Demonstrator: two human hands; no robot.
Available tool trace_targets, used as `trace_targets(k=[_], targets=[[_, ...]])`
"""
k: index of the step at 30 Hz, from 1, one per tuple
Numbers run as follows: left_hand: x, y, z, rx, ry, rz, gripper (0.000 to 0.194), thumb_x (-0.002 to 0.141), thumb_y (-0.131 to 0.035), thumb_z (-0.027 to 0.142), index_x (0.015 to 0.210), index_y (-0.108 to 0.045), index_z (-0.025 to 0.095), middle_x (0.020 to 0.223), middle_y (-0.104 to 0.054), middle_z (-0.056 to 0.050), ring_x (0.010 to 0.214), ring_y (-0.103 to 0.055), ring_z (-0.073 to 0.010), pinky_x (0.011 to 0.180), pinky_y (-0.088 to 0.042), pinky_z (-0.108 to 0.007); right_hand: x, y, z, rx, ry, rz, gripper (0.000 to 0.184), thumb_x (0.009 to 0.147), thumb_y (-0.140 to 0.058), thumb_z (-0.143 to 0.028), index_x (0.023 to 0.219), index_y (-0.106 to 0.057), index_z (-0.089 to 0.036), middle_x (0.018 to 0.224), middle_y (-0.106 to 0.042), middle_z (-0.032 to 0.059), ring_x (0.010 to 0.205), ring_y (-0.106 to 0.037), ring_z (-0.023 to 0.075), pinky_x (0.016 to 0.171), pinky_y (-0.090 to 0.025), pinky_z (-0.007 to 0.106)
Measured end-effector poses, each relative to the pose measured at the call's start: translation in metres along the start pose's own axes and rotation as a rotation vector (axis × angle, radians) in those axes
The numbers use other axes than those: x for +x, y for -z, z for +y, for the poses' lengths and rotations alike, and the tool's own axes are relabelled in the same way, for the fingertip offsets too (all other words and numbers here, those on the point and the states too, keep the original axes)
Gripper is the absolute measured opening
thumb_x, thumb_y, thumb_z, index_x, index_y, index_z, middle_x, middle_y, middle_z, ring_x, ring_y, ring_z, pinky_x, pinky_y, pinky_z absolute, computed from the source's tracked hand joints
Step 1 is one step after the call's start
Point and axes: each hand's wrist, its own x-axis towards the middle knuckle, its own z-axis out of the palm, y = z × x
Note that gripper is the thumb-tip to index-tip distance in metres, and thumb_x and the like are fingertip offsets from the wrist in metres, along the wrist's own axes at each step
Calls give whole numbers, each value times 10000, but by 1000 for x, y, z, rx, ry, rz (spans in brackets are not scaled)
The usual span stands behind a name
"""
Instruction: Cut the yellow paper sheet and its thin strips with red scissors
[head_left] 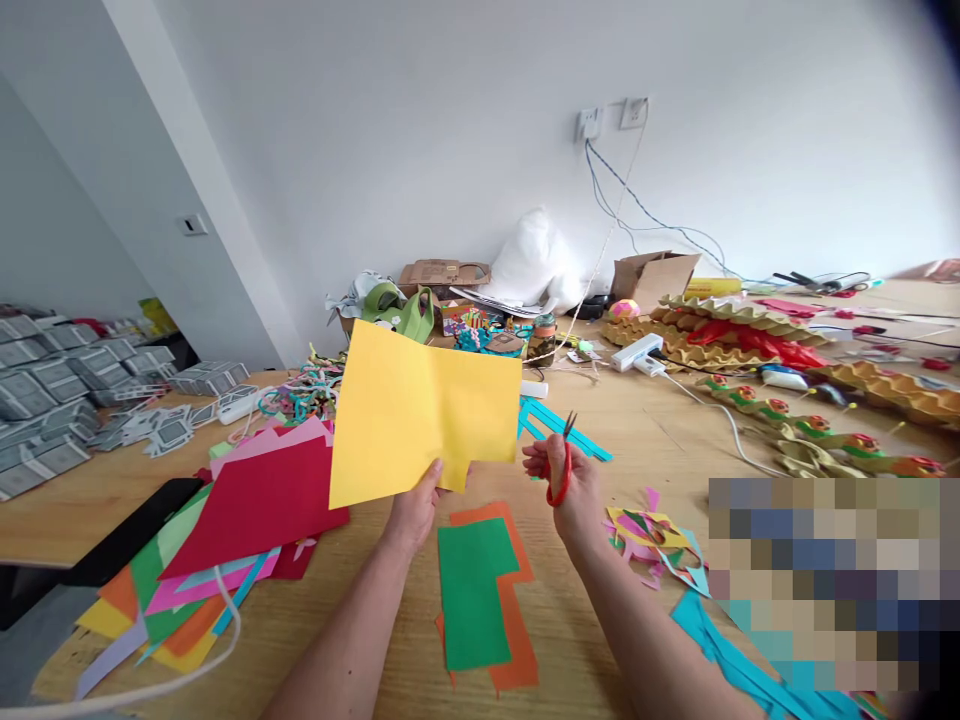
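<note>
My left hand (415,507) pinches the lower edge of a yellow paper sheet (420,410) and holds it up above the wooden table (375,640). The sheet has a fold down its middle and a notch cut in its bottom edge. Just right of it, my right hand (564,480) is closed through the handles of small red scissors (561,465), blades pointing up and slightly apart. Below both hands a green paper piece (474,590) lies on an orange one (517,640).
A pile of coloured sheets topped by a red sheet (255,505) lies at left, with grey boxes (45,400) beyond. Paper scraps (649,535) and teal strips (739,660) lie at right. Egg-carton crafts (750,340), a power strip (636,352) and cardboard boxes (652,275) crowd the back.
</note>
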Motion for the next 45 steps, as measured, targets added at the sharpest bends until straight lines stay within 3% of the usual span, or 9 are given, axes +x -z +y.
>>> trace_targets(k=[5,14,19,24,31,45], targets=[[2,2,6,-68,-38,-20,369,721,-689,191,1081,-623,147,1046,-689,-114,956,-652,-263,820,-525,-393,-12,-11,4,-77,-143,-106,435,732,-612,-563,746,-641,-129,657,-622,66,567,-584,168,553,-483,284],[1,2,12,-139,108,9,360,801,-595,190,1150,-566,107,915,-709,-128,748,-691,-205,716,-543,-339,-29,-27,6,-286,-58,-222,429,760,-556,-567,632,-567,-157,554,-519,6,565,-494,153,512,-358,247],[-3,-2,14,-137,73,14,392,790,-606,174,1174,-556,117,949,-707,-122,786,-691,-207,770,-534,-342,-31,-29,7,-321,-76,-242,453,728,-571,-592,563,-484,-178,479,-452,-22,475,-430,121,441,-295,228],[-4,-3,13,-118,112,-14,366,788,-617,222,1134,-587,108,929,-710,-128,797,-690,-227,825,-518,-397,-32,-28,6,-329,-74,-248,507,685,-558,-662,603,-552,-162,484,-499,-12,464,-482,133,420,-334,226],[-3,-2,10,-81,36,-7,368,752,-657,235,1099,-612,121,935,-714,-113,899,-672,-246,855,-506,-396,-32,-28,0,-335,-169,-280,508,750,-509,-639,606,-545,-153,478,-477,-16,392,-467,108,374,-325,217],[-3,-1,8,-43,49,-14,326,735,-672,272,1018,-651,109,928,-715,-121,932,-659,-260,860,-502,-397,-32,-28,-6,-347,-216,-273,508,762,-496,-631,597,-519,-151,494,-466,-20,386,-476,96,349,-329,199]])
